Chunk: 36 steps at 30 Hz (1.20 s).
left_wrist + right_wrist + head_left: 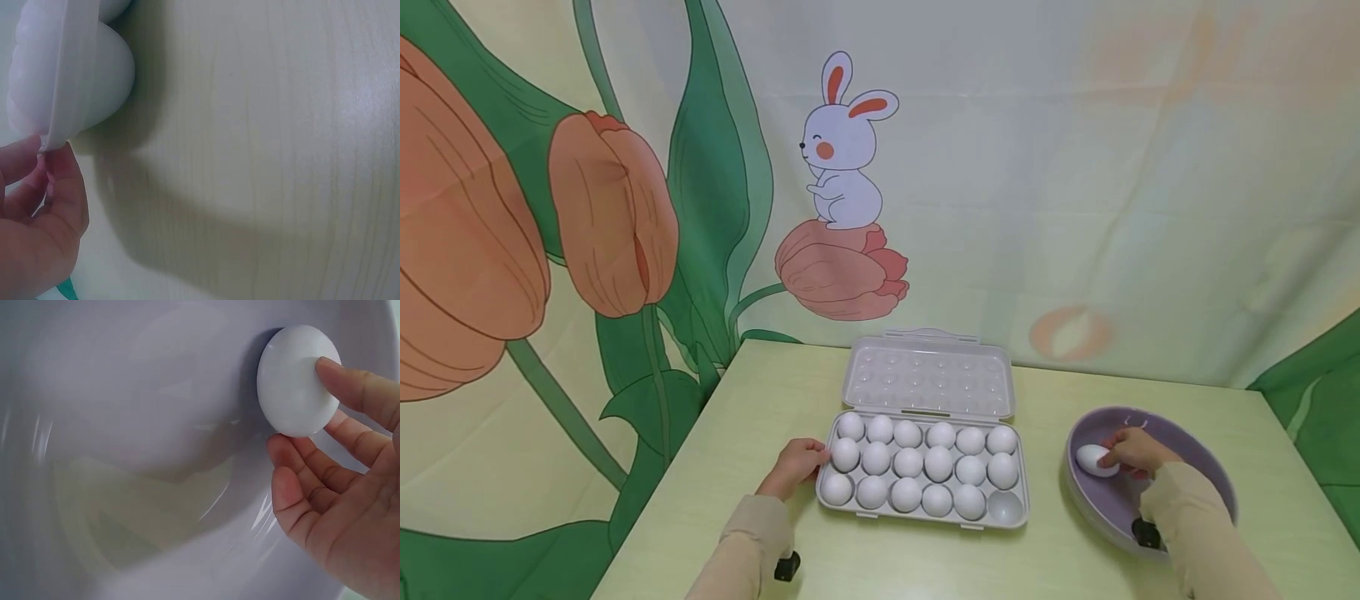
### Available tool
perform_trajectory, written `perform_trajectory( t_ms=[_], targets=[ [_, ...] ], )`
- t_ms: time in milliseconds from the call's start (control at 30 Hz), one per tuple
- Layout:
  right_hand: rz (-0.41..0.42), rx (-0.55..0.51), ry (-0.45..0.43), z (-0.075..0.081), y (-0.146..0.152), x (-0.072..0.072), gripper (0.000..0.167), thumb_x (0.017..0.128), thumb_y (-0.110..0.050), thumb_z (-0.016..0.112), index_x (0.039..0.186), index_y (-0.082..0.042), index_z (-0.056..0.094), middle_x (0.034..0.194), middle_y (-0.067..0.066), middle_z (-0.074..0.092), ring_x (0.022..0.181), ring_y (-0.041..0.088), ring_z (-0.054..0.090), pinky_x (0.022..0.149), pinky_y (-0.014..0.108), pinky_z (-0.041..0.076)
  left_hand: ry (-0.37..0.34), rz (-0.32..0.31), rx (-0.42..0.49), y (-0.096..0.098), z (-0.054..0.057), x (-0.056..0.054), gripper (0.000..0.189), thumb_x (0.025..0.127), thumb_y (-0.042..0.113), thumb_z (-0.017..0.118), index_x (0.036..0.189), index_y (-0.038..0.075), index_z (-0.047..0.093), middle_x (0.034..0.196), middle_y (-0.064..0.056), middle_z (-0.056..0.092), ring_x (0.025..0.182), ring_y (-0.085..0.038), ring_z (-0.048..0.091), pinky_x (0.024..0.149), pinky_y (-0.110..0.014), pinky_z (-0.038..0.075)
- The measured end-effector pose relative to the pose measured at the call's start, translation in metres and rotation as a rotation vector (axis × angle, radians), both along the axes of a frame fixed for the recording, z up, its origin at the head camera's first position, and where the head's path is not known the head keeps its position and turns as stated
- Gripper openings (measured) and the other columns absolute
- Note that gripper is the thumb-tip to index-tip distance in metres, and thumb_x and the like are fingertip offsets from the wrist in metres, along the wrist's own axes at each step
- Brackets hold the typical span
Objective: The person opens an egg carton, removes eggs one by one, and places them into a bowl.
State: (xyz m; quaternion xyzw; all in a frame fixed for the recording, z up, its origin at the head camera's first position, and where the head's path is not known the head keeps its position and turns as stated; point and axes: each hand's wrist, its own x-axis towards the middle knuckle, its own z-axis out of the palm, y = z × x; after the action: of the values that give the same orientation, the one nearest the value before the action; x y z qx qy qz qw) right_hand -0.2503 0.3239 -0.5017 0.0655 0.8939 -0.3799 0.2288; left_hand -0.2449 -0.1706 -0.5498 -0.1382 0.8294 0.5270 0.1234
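A white egg (1097,461) lies against the inner left side of a purple basin (1187,467); my right hand (1138,452) holds it between thumb and fingers. In the right wrist view the thumb presses on the face of the egg (297,381), with fingertips at its lower edge. My left hand (799,463) pinches the left rim of an egg carton (925,518). The left wrist view shows thumb and fingers on that rim (59,125). White eggs fill the carton's cups except the front right cup (1004,507).
The carton's clear lid (928,379) is folded back toward the wall. A pale wood-grain table (760,400) carries carton and basin. Behind it hangs a cloth (985,208) printed with tulips and a rabbit.
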Motion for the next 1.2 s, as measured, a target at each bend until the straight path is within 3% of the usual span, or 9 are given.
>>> perform_trajectory(
  t_ms=[500,733,1000,1200],
  targets=[
    [-0.029,0.000,-0.048,-0.007,0.010,-0.004,0.048,0.073,-0.019,0.066,0.109,0.008,0.050,0.088,0.010,0.058,0.078,0.021,0.052,0.063,0.034,0.040,0.019,-0.004,0.000,0.000,-0.003,-0.001,0.015,0.084,0.006,0.053,0.089,-0.007,0.056,0.078,-0.009,0.057,0.063,-0.012,0.050,0.059,-0.027,0.046],
    [0.018,0.021,0.008,0.012,0.008,-0.007,0.053,0.076,-0.022,0.062,0.114,0.010,0.044,0.101,0.018,0.054,0.087,0.029,0.050,0.062,0.034,0.040,0.020,-0.004,0.007,-0.001,-0.004,-0.002,0.015,0.084,0.006,0.053,0.089,-0.008,0.056,0.078,-0.009,0.056,0.064,-0.012,0.050,0.059,-0.027,0.047],
    [0.110,-0.034,0.085,0.041,-0.015,-0.016,0.056,0.079,-0.025,0.060,0.121,0.006,0.040,0.108,0.021,0.053,0.095,0.031,0.050,0.067,0.037,0.041,0.018,-0.008,-0.007,-0.002,-0.005,-0.002,0.015,0.085,0.007,0.053,0.089,-0.007,0.056,0.077,-0.008,0.056,0.065,-0.012,0.050,0.057,-0.024,0.046],
    [0.172,-0.138,0.105,0.055,-0.043,-0.018,0.054,0.080,-0.025,0.061,0.120,0.005,0.042,0.097,0.011,0.060,0.077,0.018,0.051,0.058,0.029,0.039,0.017,-0.002,-0.002,0.000,-0.003,-0.001,0.014,0.084,0.006,0.053,0.088,-0.007,0.055,0.076,-0.007,0.055,0.063,-0.012,0.049,0.056,-0.023,0.044]
  ],
)
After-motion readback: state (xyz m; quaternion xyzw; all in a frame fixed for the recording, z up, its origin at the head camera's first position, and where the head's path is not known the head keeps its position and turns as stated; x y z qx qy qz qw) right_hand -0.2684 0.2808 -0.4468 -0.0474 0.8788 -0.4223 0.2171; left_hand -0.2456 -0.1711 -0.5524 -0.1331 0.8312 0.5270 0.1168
